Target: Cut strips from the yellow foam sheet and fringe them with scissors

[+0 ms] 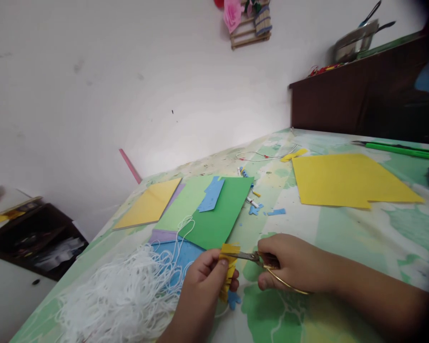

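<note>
My left hand [209,281] pinches a narrow strip of yellow paper [229,267] with short cuts along its edge. In my right hand [289,262] is a pair of scissors [252,257] with gold-coloured handles, my fingers wrapped through them. The scissor blades point left and meet the strip near its upper end. Whether the blades are fully closed on the paper is too small to tell. A small blue paper scrap [233,300] lies on the table just below the strip.
A tangled heap of white string [121,295] lies at left. Green sheets [221,214], a yellow-orange sheet [150,202] and a blue piece [211,194] lie beyond. At right are a large yellow sheet [343,181] and a green-handled cutter [400,149]. Blue scraps [276,212] lie mid-table.
</note>
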`<action>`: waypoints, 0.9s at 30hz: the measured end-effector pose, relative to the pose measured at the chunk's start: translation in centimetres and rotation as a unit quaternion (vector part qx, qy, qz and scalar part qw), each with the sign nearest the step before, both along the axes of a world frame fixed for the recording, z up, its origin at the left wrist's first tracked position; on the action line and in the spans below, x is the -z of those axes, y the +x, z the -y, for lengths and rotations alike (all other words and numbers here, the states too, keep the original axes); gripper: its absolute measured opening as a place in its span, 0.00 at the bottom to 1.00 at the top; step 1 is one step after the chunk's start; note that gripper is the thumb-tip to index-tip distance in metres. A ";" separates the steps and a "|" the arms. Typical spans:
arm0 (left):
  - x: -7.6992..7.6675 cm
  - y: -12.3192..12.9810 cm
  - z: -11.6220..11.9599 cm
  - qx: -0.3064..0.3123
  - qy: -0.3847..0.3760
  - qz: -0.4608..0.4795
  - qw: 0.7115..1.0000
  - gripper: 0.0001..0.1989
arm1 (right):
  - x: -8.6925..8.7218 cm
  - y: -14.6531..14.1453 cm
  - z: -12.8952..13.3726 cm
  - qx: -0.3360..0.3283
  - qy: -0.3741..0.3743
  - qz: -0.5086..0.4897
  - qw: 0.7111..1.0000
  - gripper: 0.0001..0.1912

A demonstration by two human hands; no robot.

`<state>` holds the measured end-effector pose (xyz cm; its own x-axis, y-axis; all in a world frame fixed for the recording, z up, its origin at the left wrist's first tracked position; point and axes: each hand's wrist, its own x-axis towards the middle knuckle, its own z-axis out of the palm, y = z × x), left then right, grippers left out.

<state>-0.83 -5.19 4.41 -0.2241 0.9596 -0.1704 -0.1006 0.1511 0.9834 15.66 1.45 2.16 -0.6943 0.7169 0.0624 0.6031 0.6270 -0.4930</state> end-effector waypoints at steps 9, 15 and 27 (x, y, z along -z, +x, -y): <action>0.0 0.1 0.1 -0.042 0.031 -0.019 0.998 0.04 | -0.3 0.1 0.0 -0.002 -0.037 -0.009 0.999 0.20; 0.1 -0.1 0.2 -0.043 0.052 -0.028 0.997 0.04 | -0.3 0.1 0.1 -0.013 -0.031 -0.007 0.999 0.20; 0.5 0.1 0.2 0.011 0.033 0.000 0.999 0.06 | -0.3 0.0 0.3 -0.024 -0.029 -0.016 0.999 0.22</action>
<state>-0.75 -5.35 3.88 -0.2034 0.9733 -0.1068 -0.0976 0.0884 0.9913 15.67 1.16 2.49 -0.7268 0.6854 0.0442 0.5557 0.6246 -0.5487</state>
